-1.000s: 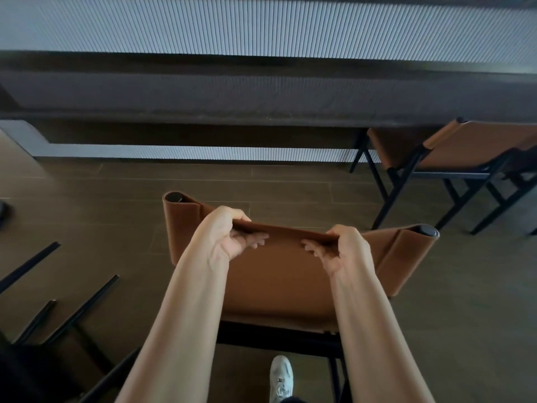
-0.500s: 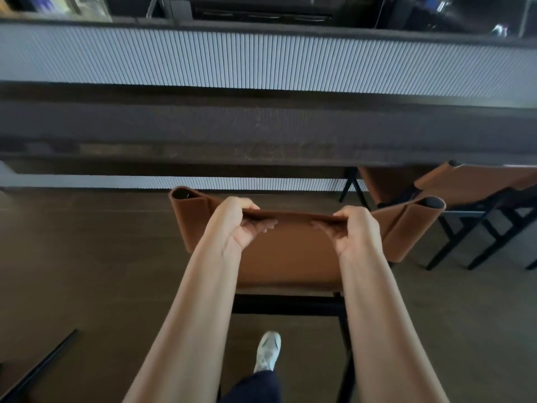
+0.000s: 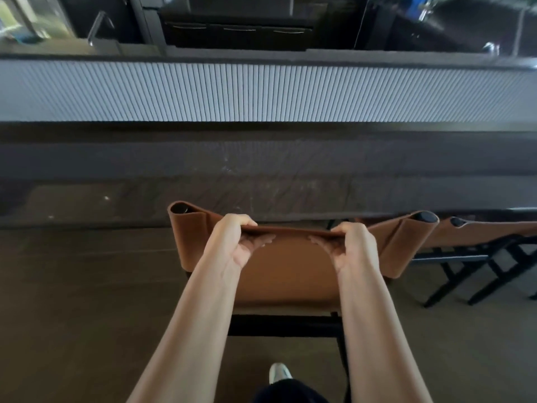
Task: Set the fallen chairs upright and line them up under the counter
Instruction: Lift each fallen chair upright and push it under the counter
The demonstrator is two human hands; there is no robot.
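Chair (image 3: 286,274) with a tan leather back is standing upright on its legs, right in front of the counter (image 3: 261,167), with the backrest facing the person. In the head view its top edge is lying just below the counter's near rim, and the rolled sleeves at either end of the backrest are overlapping that rim. The seat is hiding behind the backrest, so how far it is reaching under the counter cannot be told.

Both hands are gripping the top edge of the backrest. The left hand (image 3: 232,241) is curling over it left of centre and the right hand (image 3: 356,242) is doing the same right of centre, with the fingers wrapping round the leather and the fingertips showing on the near face. Both arms are reaching straight forward.

Below the leather, a black crossbar (image 3: 284,325) of the frame is running between the forearms. A second chair (image 3: 494,232) of the same kind is standing upright just beside it on the right — their backrest corners are nearly meeting, and its black legs are resting on the dark wooden floor (image 3: 72,286). A light shoe (image 3: 279,372) is showing on the floor between the arms. Beyond the dark counter top a pale ribbed panel (image 3: 261,91) is stretching across the view.
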